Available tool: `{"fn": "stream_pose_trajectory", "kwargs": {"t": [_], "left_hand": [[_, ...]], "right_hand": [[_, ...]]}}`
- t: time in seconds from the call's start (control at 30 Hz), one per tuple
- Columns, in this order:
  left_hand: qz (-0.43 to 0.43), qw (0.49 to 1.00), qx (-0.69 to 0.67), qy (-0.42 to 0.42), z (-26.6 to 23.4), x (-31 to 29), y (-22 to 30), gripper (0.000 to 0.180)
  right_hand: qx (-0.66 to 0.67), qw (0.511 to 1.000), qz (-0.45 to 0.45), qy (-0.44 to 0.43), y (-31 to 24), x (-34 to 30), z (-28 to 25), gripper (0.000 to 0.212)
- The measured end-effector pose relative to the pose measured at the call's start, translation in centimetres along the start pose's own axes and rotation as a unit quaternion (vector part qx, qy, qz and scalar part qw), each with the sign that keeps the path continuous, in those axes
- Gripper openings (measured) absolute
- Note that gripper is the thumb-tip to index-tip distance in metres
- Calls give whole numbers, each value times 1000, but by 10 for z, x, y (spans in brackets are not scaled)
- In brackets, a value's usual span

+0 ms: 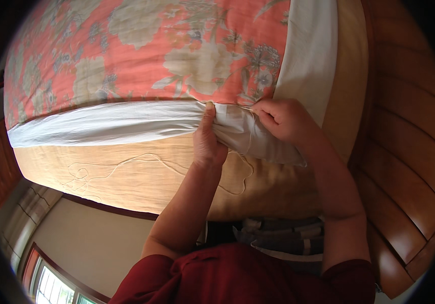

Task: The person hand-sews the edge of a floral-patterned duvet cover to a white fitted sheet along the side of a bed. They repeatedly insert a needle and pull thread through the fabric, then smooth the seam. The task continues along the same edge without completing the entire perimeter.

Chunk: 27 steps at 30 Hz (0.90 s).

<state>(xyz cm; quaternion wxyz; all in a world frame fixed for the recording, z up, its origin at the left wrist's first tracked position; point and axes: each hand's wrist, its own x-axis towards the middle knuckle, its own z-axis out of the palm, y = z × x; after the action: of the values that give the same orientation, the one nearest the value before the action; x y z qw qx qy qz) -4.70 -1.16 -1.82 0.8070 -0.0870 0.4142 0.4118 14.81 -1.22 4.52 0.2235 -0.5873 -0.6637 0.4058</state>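
Observation:
A quilt with a coral floral top point(197, 66) lies across the bed, and a white cloth border point(111, 124) is folded up along its near edge. My left hand point(208, 142) is closed on this border, thumb on top at the seam and fingers underneath, gathering the cloth into creases. Just to the right, my right hand point(282, 119) pinches a thin, light sliver that looks like a sewing needle point(245, 108), lying along the seam. Pale thread point(250, 137) hangs from near those fingertips, over the white cloth, and trails in loose loops across the tan sheet.
The tan bed sheet point(126, 185) shows along the near side. To the right are wooden boards point(400, 126). Dark folded fabric point(283, 235) lies close to my body. A window point(53, 281) and a curtain point(30, 213) are at the lower left.

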Motion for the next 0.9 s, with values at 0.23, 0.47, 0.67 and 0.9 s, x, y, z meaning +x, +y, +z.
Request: {"fn": "stream_pose_trajectory", "kwargs": {"t": [0.23,0.47,0.67,0.9], "left_hand": [[-12,999,-32,-11,-7,4,0,29],[-9,999,-32,-2,-4,2,1,31],[6,1000,-27,7,-5,2,0,33],[9,1000,-24,-4,-7,4,-1,34]], "right_hand": [[-58,998,4,17,-18,11,6,13],[-45,998,34,-2,-2,3,4,14],[-41,998,39,2,-13,4,10,15],[-89,995,46,15,-17,9,18,15]]}}
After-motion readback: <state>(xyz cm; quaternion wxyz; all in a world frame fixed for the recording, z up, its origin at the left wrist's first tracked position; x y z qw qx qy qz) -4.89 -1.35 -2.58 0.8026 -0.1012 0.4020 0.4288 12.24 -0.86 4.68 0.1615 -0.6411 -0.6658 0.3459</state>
